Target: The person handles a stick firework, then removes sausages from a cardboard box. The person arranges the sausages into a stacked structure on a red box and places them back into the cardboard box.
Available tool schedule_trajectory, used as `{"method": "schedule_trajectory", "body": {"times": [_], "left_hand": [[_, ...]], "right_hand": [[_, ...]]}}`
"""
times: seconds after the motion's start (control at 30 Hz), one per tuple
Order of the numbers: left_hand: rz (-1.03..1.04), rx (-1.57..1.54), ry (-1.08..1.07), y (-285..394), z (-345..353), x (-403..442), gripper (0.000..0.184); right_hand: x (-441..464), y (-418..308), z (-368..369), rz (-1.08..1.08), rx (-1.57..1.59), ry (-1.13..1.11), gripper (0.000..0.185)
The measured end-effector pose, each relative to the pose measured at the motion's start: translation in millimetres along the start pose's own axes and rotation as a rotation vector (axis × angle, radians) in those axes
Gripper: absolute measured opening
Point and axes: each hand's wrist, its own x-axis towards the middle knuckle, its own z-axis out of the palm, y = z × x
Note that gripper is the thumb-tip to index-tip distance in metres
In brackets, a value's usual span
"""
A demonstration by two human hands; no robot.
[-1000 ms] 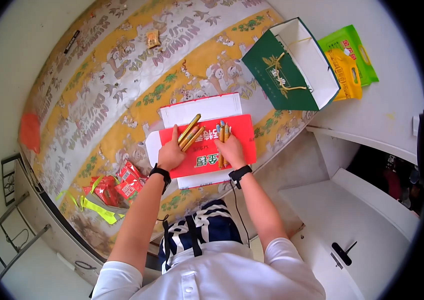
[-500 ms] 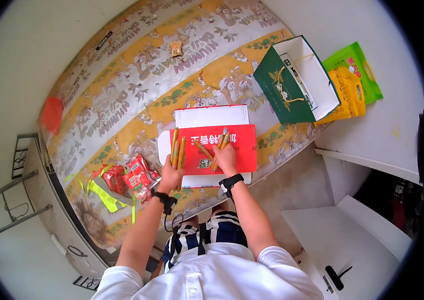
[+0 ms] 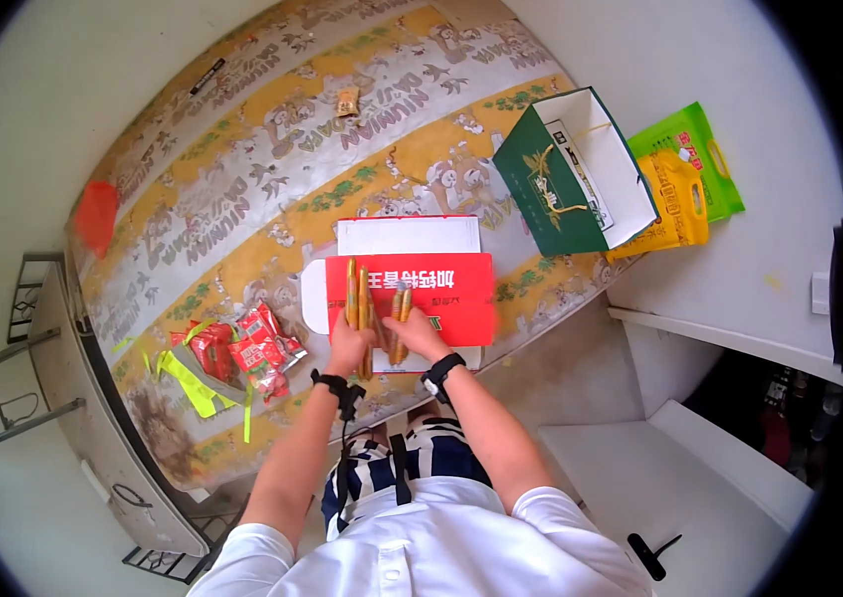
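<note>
My left hand (image 3: 349, 346) is closed round several long golden-wrapped sticks (image 3: 352, 284), which stand out above and below the fist. Close beside it on the right, my right hand (image 3: 420, 334) grips more golden-wrapped sticks (image 3: 401, 308), shorter in view. Both hands are over the near part of a red box (image 3: 461, 298) with white lettering. White flaps of the box are spread out at its far, near and left sides.
Red packets (image 3: 260, 348) and a yellow-green strap (image 3: 188, 383) lie left of the box. A small packet (image 3: 347, 101) lies farther off. At the right are a green paper bag (image 3: 531, 184), a yellow bag (image 3: 670, 204) and a light green bag (image 3: 720, 189).
My right hand has moved left, close to my left hand, and its sticks are now nearly upright. My left hand has drawn back toward the near edge. The view has shifted.
</note>
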Motion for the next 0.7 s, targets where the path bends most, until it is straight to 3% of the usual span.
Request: {"method": "schedule_trajectory", "body": {"times": [0.07, 0.2, 0.33, 0.47, 0.7], "left_hand": [[0.088, 0.112, -0.016, 0, -2, 19, 0.051], [0.071, 0.176, -0.006, 19, 2, 30, 0.050], [-0.014, 0.294, -0.011, 20, -2, 38, 0.053], [0.080, 0.314, -0.035, 15, -13, 28, 0.055], [0.054, 0.305, -0.085, 9, -29, 42, 0.058]], "right_hand": [[8, 9, 11, -0.159, 0.136, -0.006, 0.027], [14, -6, 8, -0.100, 0.218, -0.014, 0.028], [15, -21, 2, -0.101, 0.059, 0.169, 0.036], [15, -38, 3, -0.120, -0.047, 0.102, 0.043], [21, -24, 15, -0.139, 0.003, 0.067, 0.043]]}}
